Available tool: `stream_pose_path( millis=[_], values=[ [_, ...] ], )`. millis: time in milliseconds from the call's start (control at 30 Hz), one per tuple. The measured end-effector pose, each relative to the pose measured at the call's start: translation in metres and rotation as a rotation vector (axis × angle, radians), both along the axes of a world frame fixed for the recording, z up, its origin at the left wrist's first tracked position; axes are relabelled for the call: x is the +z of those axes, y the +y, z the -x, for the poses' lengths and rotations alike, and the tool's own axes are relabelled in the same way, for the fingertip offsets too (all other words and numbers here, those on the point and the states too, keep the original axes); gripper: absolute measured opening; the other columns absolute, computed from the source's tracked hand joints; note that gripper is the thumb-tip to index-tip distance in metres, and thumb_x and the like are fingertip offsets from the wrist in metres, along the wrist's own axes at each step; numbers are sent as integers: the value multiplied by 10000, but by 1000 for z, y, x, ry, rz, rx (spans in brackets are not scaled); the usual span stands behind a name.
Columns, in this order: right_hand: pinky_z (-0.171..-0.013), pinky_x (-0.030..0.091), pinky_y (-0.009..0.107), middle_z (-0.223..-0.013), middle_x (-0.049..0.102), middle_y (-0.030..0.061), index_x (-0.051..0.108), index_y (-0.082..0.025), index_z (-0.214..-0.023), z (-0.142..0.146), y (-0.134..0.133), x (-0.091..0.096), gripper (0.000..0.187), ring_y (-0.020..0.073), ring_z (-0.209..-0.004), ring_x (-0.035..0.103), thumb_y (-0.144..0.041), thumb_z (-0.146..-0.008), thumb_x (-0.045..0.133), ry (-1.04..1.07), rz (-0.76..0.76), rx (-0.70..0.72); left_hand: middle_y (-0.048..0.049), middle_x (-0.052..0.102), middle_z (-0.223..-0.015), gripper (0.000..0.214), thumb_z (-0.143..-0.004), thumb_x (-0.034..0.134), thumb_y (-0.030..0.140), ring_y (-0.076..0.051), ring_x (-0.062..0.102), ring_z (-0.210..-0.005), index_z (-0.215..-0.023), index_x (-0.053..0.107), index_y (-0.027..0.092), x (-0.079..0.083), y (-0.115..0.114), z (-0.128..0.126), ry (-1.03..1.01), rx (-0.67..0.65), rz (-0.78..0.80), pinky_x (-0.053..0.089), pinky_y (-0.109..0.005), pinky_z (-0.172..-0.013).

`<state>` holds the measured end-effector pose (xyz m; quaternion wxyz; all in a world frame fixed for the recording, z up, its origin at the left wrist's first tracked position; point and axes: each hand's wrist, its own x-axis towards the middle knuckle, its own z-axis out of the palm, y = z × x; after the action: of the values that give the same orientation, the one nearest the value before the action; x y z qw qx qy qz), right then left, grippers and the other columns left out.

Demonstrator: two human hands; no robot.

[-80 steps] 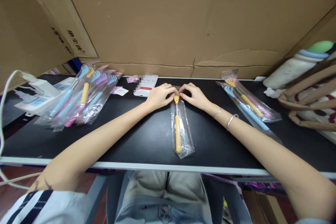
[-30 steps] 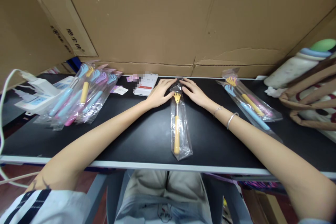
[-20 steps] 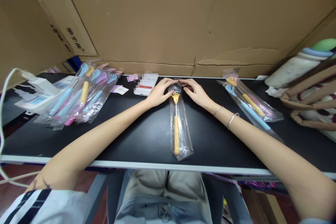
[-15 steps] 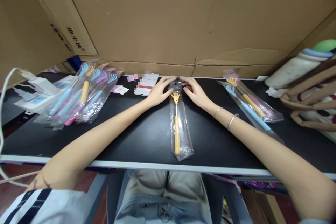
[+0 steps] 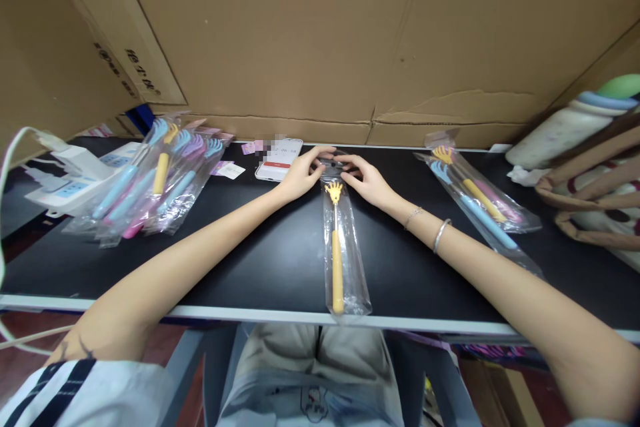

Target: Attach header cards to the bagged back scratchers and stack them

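A yellow back scratcher in a clear plastic bag (image 5: pixel 339 247) lies lengthwise on the black table (image 5: pixel 260 260), its claw end pointing away from me and its foot at the front edge. My left hand (image 5: pixel 303 172) and my right hand (image 5: pixel 367 179) meet at the bag's far top end. Fingers of both hands press on the bag's top flap, fingertips almost touching each other. Two bracelets sit on my right wrist.
A pile of bagged back scratchers (image 5: pixel 155 177) in blue, pink, purple and yellow lies at the left. A second, smaller pile (image 5: pixel 475 203) lies at the right. A phone (image 5: pixel 279 159) rests behind my left hand. A power strip (image 5: pixel 75 180), cardboard boxes (image 5: pixel 320 33) and a woven bag (image 5: pixel 595 193) border the table.
The bagged scratcher has slid toward me, its foot now at the table's front edge. Both hands went from pinching near the claw to pressing on the bag's top flap.
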<state>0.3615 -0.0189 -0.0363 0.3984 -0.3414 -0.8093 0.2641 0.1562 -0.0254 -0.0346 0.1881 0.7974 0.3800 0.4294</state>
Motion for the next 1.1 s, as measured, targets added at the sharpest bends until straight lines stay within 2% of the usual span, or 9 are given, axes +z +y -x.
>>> stream_pose_path(
  millis=[200,400,567,833,1100],
  values=[
    [-799,542,358,-1171,634,103,595,-197,-1151,0,3,-2,359,194,-919,624,-286,-804,568,71,57,-1,-105,670,-1146,402,-836,453,119,-171,645,-936,-1227,537,159,0,0,-2,-24,-31,-13,514,-281,-747],
    [-768,525,325,-1038,650,76,587,-193,-1118,0,4,-2,317,175,-869,627,-300,-822,550,108,57,-26,-90,658,-1166,388,-858,475,146,-187,627,-1043,-1242,523,177,0,-2,-3,13,-77,-22,510,-293,-822],
    [-716,514,309,-1019,652,66,578,-199,-1110,1,4,-3,320,166,-828,618,-263,-797,555,91,54,-2,-72,696,-1061,347,-874,458,141,-171,658,-987,-1213,523,180,1,-4,-3,-6,-70,6,506,-273,-782],
    [-724,497,305,-942,630,50,582,-205,-1079,1,2,-1,292,178,-869,608,-237,-793,532,59,21,-15,-57,727,-996,354,-848,451,81,-167,687,-961,-1173,550,181,2,-6,-3,-40,-81,-5,506,-266,-753],
    [-762,500,335,-976,655,62,628,-197,-958,2,-3,3,188,193,-878,608,-232,-804,526,43,-40,-72,-44,735,-996,338,-846,446,64,-168,700,-972,-1134,571,188,3,-8,-3,-22,-75,-6,522,-261,-755]
  ],
)
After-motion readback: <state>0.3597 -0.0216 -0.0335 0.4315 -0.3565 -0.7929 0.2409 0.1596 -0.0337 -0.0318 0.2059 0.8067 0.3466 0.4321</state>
